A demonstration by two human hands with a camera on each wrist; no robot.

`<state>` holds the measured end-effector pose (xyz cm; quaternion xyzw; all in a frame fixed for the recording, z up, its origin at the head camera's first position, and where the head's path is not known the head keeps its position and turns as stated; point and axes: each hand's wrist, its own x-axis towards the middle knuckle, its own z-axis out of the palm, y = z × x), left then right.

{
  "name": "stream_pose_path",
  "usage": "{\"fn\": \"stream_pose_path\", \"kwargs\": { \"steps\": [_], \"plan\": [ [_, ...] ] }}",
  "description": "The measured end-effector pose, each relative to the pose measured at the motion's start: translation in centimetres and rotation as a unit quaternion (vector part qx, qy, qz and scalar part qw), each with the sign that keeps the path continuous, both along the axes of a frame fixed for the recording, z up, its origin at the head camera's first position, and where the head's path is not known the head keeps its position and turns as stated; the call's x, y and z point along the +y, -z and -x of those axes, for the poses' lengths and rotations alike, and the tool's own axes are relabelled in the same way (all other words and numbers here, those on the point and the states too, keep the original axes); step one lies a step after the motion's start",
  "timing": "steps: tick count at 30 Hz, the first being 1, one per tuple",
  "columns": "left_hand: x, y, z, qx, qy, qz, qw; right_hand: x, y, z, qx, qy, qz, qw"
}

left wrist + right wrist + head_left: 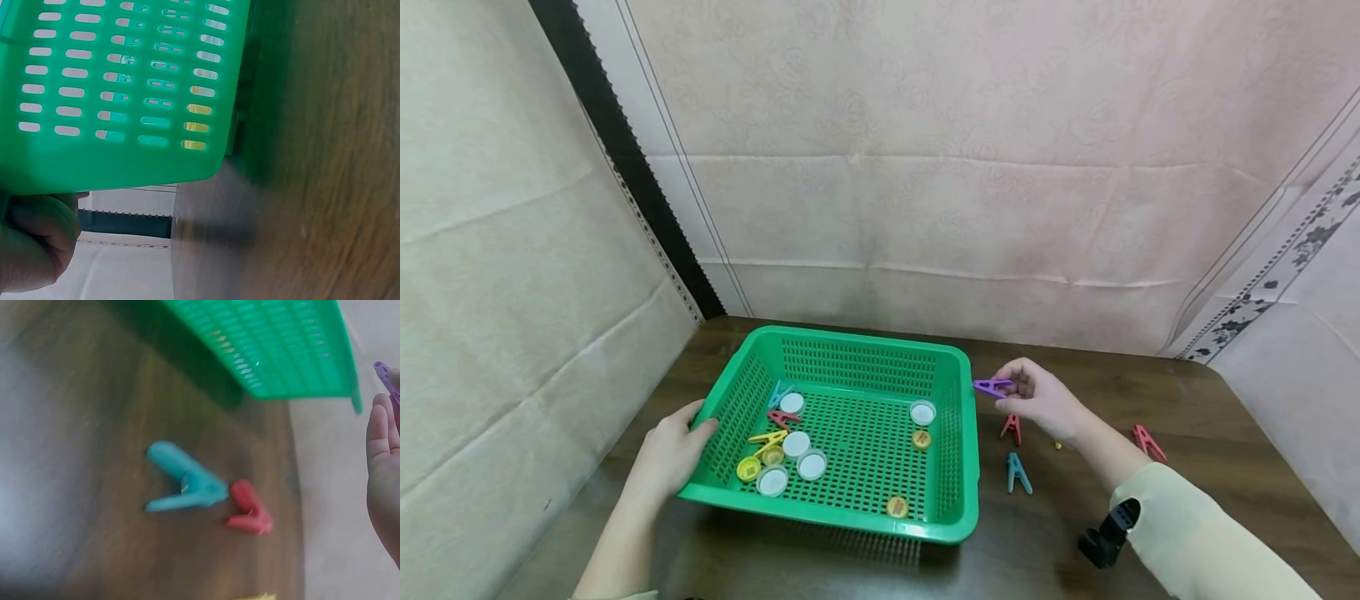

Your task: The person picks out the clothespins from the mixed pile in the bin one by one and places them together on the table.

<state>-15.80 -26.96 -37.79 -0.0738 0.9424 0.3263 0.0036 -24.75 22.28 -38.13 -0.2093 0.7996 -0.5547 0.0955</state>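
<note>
My left hand [670,450] grips the left rim of a green plastic basket [827,517], its thumb over the edge. Between the fingertips of my right hand [1036,393] is a purple clothespin [988,387], right at the basket's right rim. Inside the basket lie several white round caps [796,444] and yellow ones [748,468], mostly on the left. Among them are a blue clothespin [779,394], a red clothespin [785,418] and a yellow clothespin [769,437]. In the left wrist view, the basket wall [81,159] shows raised off the table.
On the brown table [1075,533], right of the basket, lie a red clothespin [1012,422] and a blue clothespin [1016,467]. Another red clothespin [1146,442] is beyond my right forearm, and a tiny yellow piece [1057,446] beside it. Pale cloth [925,217] hangs behind the table.
</note>
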Motion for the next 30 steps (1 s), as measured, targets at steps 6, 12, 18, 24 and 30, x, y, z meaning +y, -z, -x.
{"fn": "stream_pose_path", "kwargs": {
  "steps": [6, 12, 18, 24, 30],
  "plan": [
    [0.0, 0.0, 0.0, -0.002, -0.002, -0.001, 1.0000, 2.2, 1.7, -1.2, -0.010, 0.027, 0.009, 0.9995],
    [0.0, 0.0, 0.0, -0.003, -0.001, 0.003, 1.0000, 4.2, 3.6, -2.7, -0.017, 0.064, 0.010, 0.9977],
    [-0.1, 0.1, 0.1, -0.005, -0.002, 0.003, 1.0000, 5.4, 6.1, -4.3, -0.028, 0.087, 0.056, 0.9942],
    [-0.1, 0.2, 0.1, -0.007, -0.001, 0.003, 1.0000, 6.6, 7.8, -5.8, -0.042, 0.126, 0.064, 0.9891],
    [-0.1, 0.2, 0.0, -0.007, -0.002, 0.003, 1.0000, 7.6, 8.6, -7.0, -0.040, 0.153, 0.031, 0.9869]
  ]
}}
